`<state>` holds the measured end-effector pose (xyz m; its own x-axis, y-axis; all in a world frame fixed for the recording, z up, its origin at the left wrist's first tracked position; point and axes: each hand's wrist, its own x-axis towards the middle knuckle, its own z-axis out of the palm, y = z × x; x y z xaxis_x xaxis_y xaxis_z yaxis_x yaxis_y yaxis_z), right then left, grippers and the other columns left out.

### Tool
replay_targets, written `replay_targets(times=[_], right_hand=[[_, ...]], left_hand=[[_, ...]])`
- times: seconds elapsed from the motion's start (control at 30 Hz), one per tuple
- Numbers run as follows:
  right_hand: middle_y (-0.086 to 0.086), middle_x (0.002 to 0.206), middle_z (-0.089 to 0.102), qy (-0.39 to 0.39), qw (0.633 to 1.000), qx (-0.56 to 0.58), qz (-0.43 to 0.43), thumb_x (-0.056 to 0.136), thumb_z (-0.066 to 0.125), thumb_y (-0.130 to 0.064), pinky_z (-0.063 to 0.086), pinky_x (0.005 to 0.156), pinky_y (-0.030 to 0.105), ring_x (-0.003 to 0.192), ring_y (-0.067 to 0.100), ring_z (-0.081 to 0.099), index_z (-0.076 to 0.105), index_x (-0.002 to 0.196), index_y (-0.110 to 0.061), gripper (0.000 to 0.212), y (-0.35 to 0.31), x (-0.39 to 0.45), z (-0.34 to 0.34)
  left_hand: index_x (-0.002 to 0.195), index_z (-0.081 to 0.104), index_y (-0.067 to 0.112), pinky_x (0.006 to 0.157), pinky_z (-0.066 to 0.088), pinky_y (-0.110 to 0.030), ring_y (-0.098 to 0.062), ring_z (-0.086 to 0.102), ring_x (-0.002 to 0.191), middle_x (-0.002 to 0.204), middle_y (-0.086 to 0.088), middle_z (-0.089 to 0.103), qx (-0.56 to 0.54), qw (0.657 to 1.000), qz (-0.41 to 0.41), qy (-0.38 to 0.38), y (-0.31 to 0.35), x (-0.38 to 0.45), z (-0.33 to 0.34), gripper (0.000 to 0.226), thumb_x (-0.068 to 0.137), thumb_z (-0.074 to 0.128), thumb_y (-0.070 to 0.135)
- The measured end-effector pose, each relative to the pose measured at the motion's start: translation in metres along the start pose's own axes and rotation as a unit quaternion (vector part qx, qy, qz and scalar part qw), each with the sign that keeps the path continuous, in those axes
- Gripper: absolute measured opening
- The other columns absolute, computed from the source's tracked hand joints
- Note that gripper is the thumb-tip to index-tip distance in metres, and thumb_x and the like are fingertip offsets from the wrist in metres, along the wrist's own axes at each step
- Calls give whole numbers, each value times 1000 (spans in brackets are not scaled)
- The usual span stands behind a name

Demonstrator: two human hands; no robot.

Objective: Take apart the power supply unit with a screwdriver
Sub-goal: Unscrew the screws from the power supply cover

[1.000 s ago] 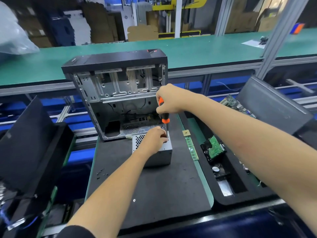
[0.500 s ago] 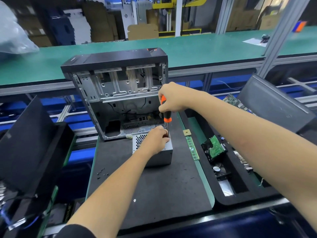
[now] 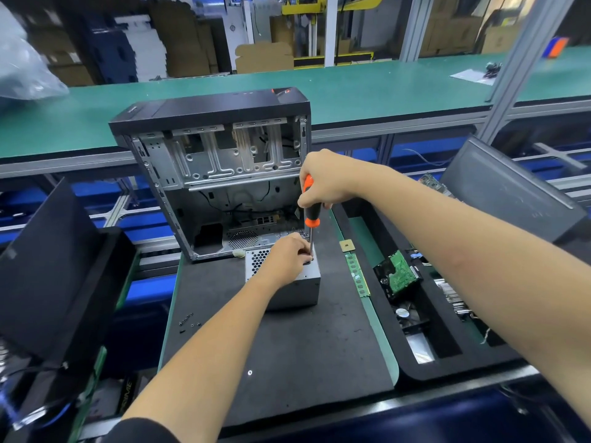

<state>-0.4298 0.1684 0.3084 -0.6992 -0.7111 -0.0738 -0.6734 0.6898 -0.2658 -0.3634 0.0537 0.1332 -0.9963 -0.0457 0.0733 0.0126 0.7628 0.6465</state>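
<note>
Gripping the screwdriver [image 3: 311,208] upright, the right hand [image 3: 323,180] worked the power supply [image 3: 287,282] on the desk [image 3: 287,362]; left hand [image 3: 287,259] fingers curled, steadying its top (probably heavy, rigid, sharp-edged metal).

Both bare forearms reach forward. The left hand [image 3: 287,257], entering from 7 o'clock, lies knuckles-up with its fingers curled downward, fingertips pinched together at its 3 o'clock side. The right hand [image 3: 323,179], entering from 4 o'clock, sits higher, at 1 o'clock of the left, closed in a fist.
</note>
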Motion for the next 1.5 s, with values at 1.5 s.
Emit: replay_targets(times=[1.5], right_hand=[[13,50,66,-185,964,-184,44,98,35,-15,57,67,31,40,22,65,55,76,-2,32,-43,8,-6]], left_hand=[[71,65,9,62,30,-20,-14,49,73,75,8,50,29,999,-29,-7,4,5,2,11,77,73,14]])
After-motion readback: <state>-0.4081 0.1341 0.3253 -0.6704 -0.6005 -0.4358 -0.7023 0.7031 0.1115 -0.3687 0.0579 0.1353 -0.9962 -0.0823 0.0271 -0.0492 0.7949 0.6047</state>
